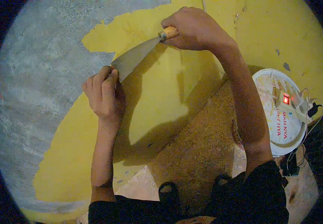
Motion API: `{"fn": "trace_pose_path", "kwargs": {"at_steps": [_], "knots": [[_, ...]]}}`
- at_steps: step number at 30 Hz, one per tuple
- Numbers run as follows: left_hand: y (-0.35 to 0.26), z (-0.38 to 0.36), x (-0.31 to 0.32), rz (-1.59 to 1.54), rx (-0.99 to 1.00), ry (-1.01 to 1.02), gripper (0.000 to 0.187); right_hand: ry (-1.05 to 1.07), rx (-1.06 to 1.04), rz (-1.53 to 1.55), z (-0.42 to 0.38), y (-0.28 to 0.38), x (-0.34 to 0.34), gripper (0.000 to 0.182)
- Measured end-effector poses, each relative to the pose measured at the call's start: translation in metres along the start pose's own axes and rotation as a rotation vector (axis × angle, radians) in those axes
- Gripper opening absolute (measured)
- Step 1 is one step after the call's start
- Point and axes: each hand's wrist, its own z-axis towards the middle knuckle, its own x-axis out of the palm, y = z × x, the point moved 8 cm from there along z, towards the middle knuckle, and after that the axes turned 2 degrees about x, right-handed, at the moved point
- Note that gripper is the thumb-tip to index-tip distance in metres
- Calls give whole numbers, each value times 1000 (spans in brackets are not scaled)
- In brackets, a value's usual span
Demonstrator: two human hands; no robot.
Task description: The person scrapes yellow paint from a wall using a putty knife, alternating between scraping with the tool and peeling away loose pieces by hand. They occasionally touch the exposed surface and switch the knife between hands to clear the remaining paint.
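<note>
A putty knife (137,56) with a wide metal blade and a short wooden handle lies slantwise across the upper middle of the view. My right hand (196,30) is closed around the handle. At the far end of the blade, my left hand (104,91) pinches a corner between bent fingers and thumb. Behind the knife is a wall surface, partly yellow paint (154,89) and partly bare grey (38,82), with a ragged border between them close to my left hand.
To the right stands a white bucket (267,130) with red lettering on its lid. On it rests a power strip (294,106) with a lit red switch and trailing cables. Brown speckled floor (195,149) lies below, with my sandalled feet (169,190) at the bottom.
</note>
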Motion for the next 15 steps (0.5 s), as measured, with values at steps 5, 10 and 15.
{"fn": "trace_pose_path", "kwargs": {"at_steps": [5,10,15], "knots": [[1,1,-2,1,-15,-42,20,-10,-13,-23,1,0,0,25],[2,4,-3,-24,-28,-30,20,-85,-37,0,-1,-1,-2,17],[-2,5,-4,15,-8,-38,18,-107,-53,-35,-1,-2,0,15]]}}
